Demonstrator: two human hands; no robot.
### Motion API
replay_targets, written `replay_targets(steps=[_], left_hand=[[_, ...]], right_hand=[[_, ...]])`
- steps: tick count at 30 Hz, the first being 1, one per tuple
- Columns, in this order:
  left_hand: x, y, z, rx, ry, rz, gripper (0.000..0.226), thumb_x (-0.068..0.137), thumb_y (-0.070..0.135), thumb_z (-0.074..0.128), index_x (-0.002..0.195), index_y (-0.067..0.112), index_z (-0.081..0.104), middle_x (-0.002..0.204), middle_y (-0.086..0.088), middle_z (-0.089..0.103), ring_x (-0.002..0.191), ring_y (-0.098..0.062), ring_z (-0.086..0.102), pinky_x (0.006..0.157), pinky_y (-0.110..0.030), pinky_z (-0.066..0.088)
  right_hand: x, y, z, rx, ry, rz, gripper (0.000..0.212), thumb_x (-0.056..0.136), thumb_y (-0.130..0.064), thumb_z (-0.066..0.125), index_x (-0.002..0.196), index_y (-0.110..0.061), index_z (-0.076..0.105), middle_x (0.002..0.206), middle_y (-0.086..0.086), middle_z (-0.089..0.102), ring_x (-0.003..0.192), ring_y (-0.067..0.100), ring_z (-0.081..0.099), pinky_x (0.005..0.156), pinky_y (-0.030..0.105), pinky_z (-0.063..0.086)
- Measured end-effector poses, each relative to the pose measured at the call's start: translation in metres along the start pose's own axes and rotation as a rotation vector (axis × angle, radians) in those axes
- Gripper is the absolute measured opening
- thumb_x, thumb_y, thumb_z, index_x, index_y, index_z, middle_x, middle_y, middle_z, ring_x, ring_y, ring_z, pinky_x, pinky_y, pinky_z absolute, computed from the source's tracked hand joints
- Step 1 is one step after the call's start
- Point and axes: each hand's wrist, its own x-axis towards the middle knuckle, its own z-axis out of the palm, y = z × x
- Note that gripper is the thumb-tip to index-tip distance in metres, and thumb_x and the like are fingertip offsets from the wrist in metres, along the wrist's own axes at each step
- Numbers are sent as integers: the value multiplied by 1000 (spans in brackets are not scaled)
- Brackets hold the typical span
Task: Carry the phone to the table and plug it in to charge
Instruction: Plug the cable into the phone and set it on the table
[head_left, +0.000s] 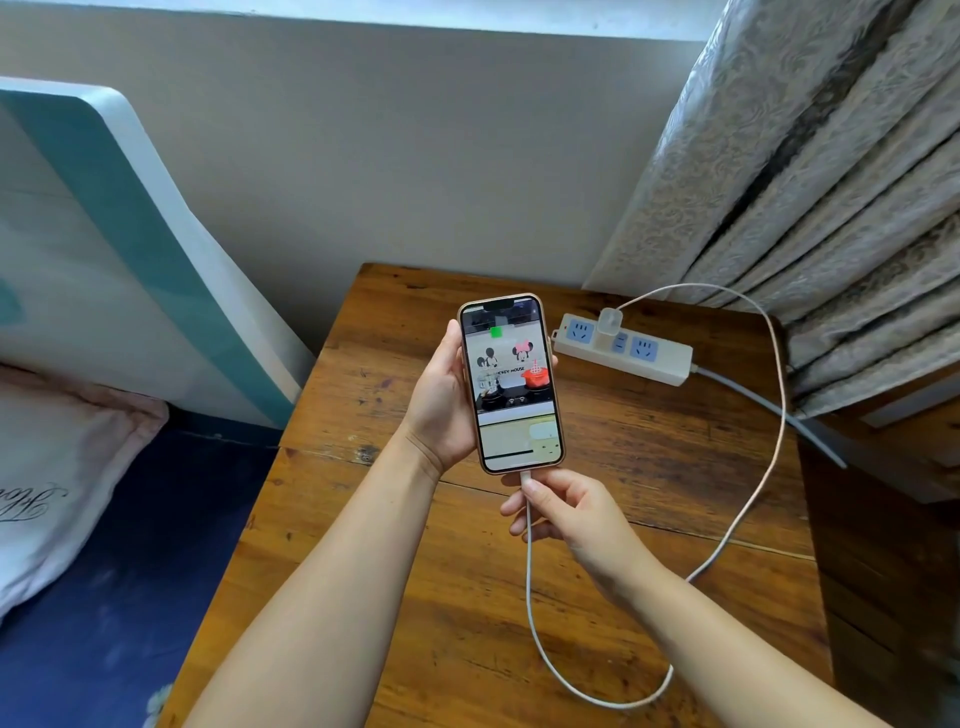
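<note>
- The left hand wraps the phone from its left edge, palm against the side and fingertips just showing past the right edge. By my reading, this grip braces the body so it cannot slide away from a push at the bottom.
- The right hand pinches the cable right at the connector, thumb on top and fingers curled beneath, tip pressed up against the phone's bottom edge. Holding so close to the tip keeps the soft cord from buckling as it is pushed in.
- The connector looks seated or nearly seated in the port. A green mark shows near the top of the lit screen, which may be a charging sign, but I cannot tell for sure.
- The phone is held in the air above the wooden desk, not resting on it, screen up toward the wearer.
- Its long axis runs away from the person: top edge toward the wall, port end toward the body, leaning slightly to the right at the bottom.
- From the hand the cable drops toward the near desk edge, loops right, then arcs back up to the charger.
- The charger sits plugged into the power strip at the desk's far right, beside the curtain, so the slack allows the phone to be laid down anywhere on the desk.
- A bed lies to the left.
</note>
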Motion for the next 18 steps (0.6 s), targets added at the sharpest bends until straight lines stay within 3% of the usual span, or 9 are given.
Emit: replay_targets(steps=[3, 6, 11, 16, 18], left_hand=[[1, -1, -3, -27, -3, 5, 65, 92, 63, 21, 119, 23, 66, 120, -11, 68, 115, -28, 61, 89, -42, 54], [3, -6, -6, -85, 15, 15, 68, 92, 64, 20, 118, 21, 66, 120, -12, 68, 113, -29, 62, 88, -43, 54], [5, -20, -17, -202, 162, 22, 67, 93, 62, 24, 123, 15, 61, 120, -15, 67, 109, -29, 65, 86, -45, 55], [9, -30, -33, -231, 285, 41, 49, 98, 48, 29, 114, 15, 61, 107, -12, 73, 99, -28, 70, 74, -43, 57], [11, -26, -42, -234, 338, 48, 40, 100, 38, 33, 117, 12, 59, 107, -12, 72, 101, -27, 68, 77, -41, 57]], right_hand=[[1, 2, -1, 10, 1, 3, 18, 95, -20, 50, 96, -12, 66, 84, 0, 76, 73, 14, 70, 63, 22, 56], [3, 3, -2, 108, 30, 23, 19, 96, -21, 48, 105, -16, 64, 97, 1, 75, 89, 17, 71, 69, 27, 59], [10, 0, -13, 360, 102, 76, 30, 100, -19, 38, 117, -18, 62, 111, 1, 73, 103, 16, 67, 76, 30, 59], [22, 7, -23, 413, 192, 177, 28, 97, -13, 45, 118, -8, 62, 112, 10, 71, 102, 21, 66, 73, 31, 57], [30, 11, -29, 398, 227, 215, 27, 96, -10, 46, 118, -7, 63, 113, 12, 70, 106, 24, 64, 74, 34, 56]])
